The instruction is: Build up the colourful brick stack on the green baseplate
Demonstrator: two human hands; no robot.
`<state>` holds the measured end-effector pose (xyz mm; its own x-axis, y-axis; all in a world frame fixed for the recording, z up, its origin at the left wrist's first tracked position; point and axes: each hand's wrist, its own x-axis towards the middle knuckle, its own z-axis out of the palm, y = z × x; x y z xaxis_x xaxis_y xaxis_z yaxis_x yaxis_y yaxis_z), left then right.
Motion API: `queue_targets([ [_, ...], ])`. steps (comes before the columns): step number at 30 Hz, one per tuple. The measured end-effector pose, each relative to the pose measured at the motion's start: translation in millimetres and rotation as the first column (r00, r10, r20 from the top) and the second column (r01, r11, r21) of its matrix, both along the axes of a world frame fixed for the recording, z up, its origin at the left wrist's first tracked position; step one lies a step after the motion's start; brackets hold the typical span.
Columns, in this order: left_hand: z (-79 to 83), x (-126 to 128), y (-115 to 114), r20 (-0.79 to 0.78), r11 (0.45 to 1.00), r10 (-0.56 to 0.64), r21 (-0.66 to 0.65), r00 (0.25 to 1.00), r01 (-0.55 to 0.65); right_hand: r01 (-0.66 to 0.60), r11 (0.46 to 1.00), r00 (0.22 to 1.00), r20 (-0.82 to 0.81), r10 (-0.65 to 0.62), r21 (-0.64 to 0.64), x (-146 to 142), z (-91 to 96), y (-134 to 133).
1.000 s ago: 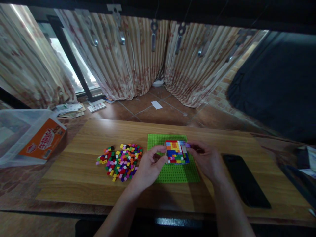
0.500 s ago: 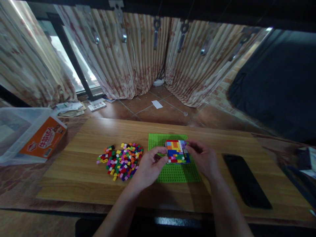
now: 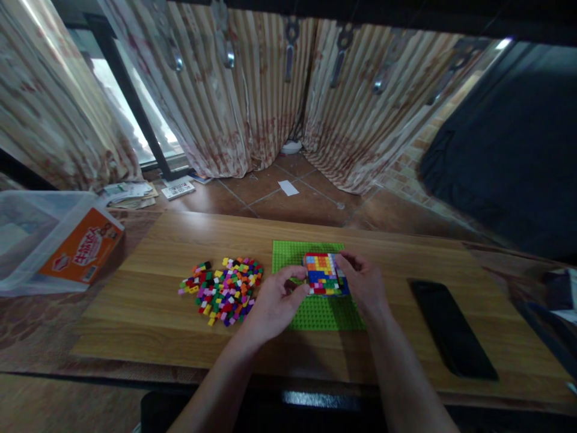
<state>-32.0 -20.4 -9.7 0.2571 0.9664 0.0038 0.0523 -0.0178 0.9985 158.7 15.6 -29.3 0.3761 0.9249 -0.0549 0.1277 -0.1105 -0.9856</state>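
A multicoloured block built of toy bricks (image 3: 321,273) is over the green studded baseplate (image 3: 318,316); I cannot tell whether it rests on it. My left hand (image 3: 277,302) grips the block's left side between thumb and fingers. At its upper right corner, the fingertips of my right hand (image 3: 367,285) press close together on the edge. Whether a small loose brick is under them is hidden. A dark gap runs down the right part of the block's top. Left of my left hand lies a heap of loose coloured bricks (image 3: 231,288).
The wooden table (image 3: 148,325) carries a black phone-like slab (image 3: 451,331) on the right. Off its left end stands a clear plastic bin (image 3: 49,234) with an orange label. Papers (image 3: 128,193) lie on the floor near the striped curtains (image 3: 234,108).
My right fingers have moved onto the block's upper right corner, covering purple pieces that showed before. My left hand keeps its grip. The whole view has shifted slightly.
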Motion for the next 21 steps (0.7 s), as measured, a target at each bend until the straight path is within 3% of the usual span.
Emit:
queue_targets([
  [7, -7.4, 1.1, -1.5, -0.035, 1.0, 0.014, -0.009, 0.999, -0.014, 0.015, 0.999, 0.998, 0.055, -0.012, -0.049, -2.3, 4.3, -1.0],
  [17, -8.4, 3.4, -3.2, -0.096, 0.999, 0.036, 0.022, 0.995, -0.034, 0.0, 1.0, 0.994, 0.108, 0.0, 0.002, -1.6, -2.8, -1.6],
  [21, -5.5, 0.0, -3.1, -0.082, 1.0, 0.025, 0.017, 0.996, -0.024, -0.015, 1.0, 0.999, 0.044, 0.015, -0.004, 2.7, -3.4, -4.2],
])
